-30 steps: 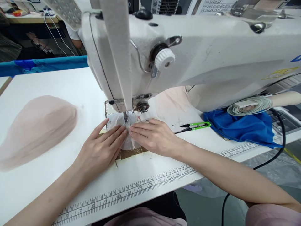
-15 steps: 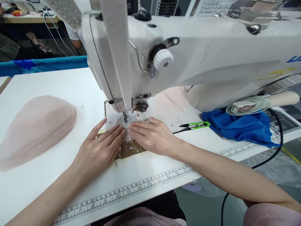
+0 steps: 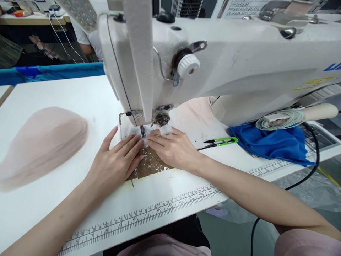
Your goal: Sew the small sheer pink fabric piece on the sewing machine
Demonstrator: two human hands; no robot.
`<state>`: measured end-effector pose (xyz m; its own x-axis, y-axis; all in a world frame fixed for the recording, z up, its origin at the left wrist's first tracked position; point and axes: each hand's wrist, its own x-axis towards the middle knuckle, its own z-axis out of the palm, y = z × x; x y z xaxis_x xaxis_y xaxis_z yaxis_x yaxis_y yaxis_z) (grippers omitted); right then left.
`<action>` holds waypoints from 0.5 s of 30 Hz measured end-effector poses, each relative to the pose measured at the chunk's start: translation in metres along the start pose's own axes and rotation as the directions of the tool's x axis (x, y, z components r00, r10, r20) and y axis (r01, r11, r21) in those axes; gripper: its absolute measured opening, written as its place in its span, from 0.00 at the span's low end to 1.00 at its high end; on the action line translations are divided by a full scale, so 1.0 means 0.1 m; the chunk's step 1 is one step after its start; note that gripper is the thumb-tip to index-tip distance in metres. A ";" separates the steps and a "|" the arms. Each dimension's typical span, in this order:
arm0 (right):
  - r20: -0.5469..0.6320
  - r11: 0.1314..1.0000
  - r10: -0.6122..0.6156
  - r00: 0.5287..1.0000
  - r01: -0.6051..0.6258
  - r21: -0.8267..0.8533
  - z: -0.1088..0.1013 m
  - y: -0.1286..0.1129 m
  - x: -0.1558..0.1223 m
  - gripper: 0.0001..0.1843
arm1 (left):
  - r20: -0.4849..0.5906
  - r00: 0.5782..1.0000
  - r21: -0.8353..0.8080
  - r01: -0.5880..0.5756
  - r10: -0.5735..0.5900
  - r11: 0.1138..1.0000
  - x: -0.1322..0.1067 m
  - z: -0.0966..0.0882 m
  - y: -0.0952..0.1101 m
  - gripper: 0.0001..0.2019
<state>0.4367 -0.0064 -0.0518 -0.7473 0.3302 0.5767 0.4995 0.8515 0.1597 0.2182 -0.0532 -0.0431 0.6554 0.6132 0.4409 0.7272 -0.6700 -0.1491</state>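
My left hand (image 3: 117, 156) lies flat with its fingers stretched out and its index finger and thumb side spread, fingertips just left of the presser foot (image 3: 143, 132). Close by on the right, my right hand (image 3: 174, 149) rests its extended fingers on the bed. Both sets of fingertips press down a small, thin whitish fabric piece (image 3: 134, 131), which reaches under the foot of the white sewing machine (image 3: 226, 53). The hands cover much of this piece. In front of the foot shows a brown patch (image 3: 151, 163) under shiny clear tape.
A sheer pale pink fabric piece (image 3: 48, 138) lies on the left. Right of the hands are green-handled thread snips (image 3: 223, 142), a blue cloth (image 3: 271, 145) and a coil of pale cord (image 3: 282, 120). A printed ruler (image 3: 149, 217) runs along the front edge.
Both hands have slid slightly forward, away from me, with the whitish fabric passing further under the foot. More of the brown taped patch now shows.
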 end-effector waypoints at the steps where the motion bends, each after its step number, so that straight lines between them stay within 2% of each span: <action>1: -0.012 1.000 0.010 1.000 -0.010 0.012 0.00 -0.02 -0.01 0.16 | -0.006 1.000 0.003 -0.002 0.002 1.000 -0.01 -0.01 0.01 0.16; 7: -0.027 0.994 0.077 0.997 -0.075 0.078 -0.02 -0.08 -0.04 0.15 | -0.015 1.000 0.038 -0.002 0.002 0.999 -0.05 -0.04 0.07 0.16; 15: 0.001 0.997 0.070 0.998 -0.070 0.044 -0.03 -0.07 -0.03 0.16 | -0.007 1.000 0.053 0.014 -0.013 0.999 -0.05 -0.02 0.04 0.17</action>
<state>0.4366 -0.0150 -0.0523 -0.7107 0.3893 0.5860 0.5307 0.8435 0.0833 0.2174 -0.0595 -0.0441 0.6441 0.6192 0.4490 0.7459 -0.6386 -0.1893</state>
